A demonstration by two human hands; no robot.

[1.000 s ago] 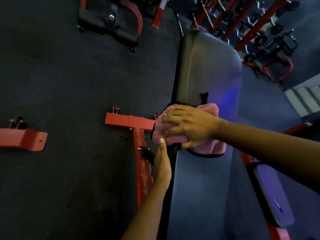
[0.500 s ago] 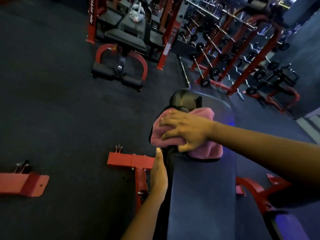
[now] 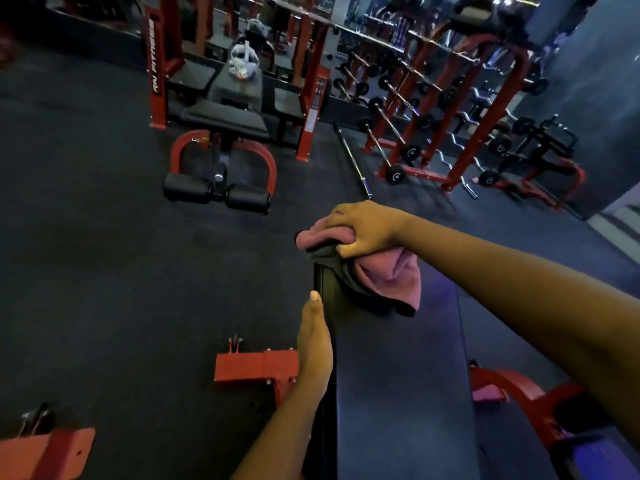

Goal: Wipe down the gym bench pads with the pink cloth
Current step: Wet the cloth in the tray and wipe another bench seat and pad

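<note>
1. The pink cloth (image 3: pixel 391 271) looks soft, light and limp. A full handful from above seems the best hold, and the right hand (image 3: pixel 363 230) grips it so, fingers curled over it.
2. It sits bunched at the bench pad's (image 3: pixel 398 375) far end by the left edge, loose folds trailing nearward.
3. The pad's long axis runs straight away from the person.
4. The left hand (image 3: pixel 313 344) rests flat, fingers straight, against the pad's left edge.
</note>
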